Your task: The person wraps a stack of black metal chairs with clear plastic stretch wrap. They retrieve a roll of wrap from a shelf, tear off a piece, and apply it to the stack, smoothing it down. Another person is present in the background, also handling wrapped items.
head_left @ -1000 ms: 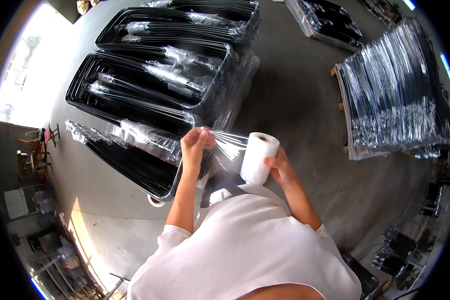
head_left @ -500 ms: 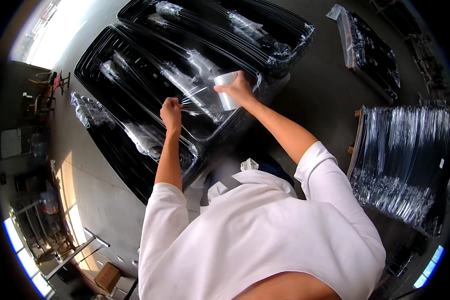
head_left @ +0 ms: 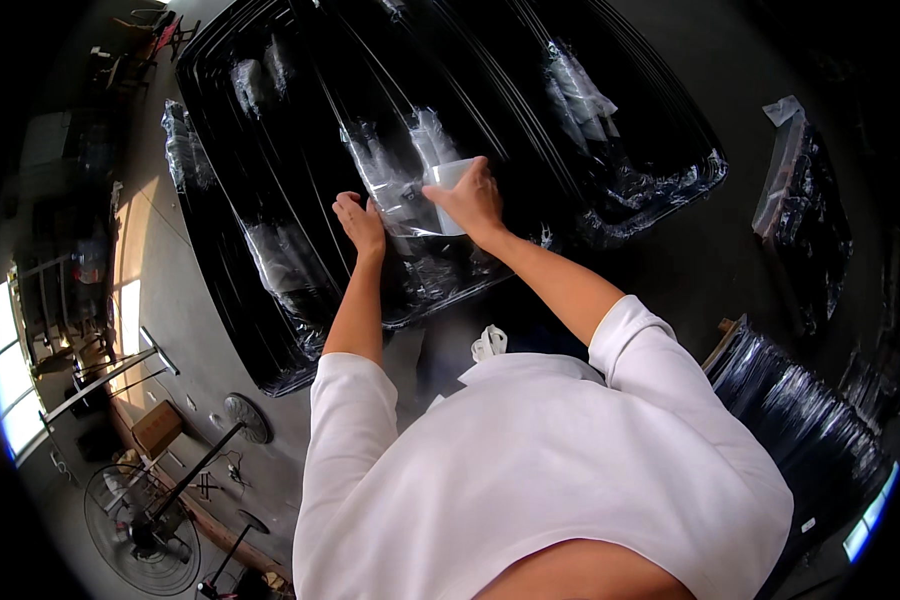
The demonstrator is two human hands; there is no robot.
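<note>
My right hand [head_left: 473,205] is wrapped round a roll of clear stretch film [head_left: 450,178], thumb on the near side. A thin, see-through strip of film runs from the roll toward my left hand [head_left: 360,222]. That hand rests at the left of a film-wrapped bundle [head_left: 378,170], its fingers bent and its thumb held apart from them. Beneath both hands lie black frame-like panels [head_left: 315,150], stacked close together, with bands of clear film around parts of them. Whether the left fingertips touch the film is hard to make out.
Another film-wrapped black stack [head_left: 650,130] adjoins on the right. Farther right, a wrapped bundle [head_left: 805,215] stands on the grey floor, with a larger wrapped stack [head_left: 800,420] nearer me. At lower left are a standing fan [head_left: 142,535] and a cardboard box [head_left: 157,430].
My left hand has gone from a closed pinch to spread fingers, lower against the stack. The film roll is closer to the wrapped bundle. The whole view has turned, bringing the fan into sight.
</note>
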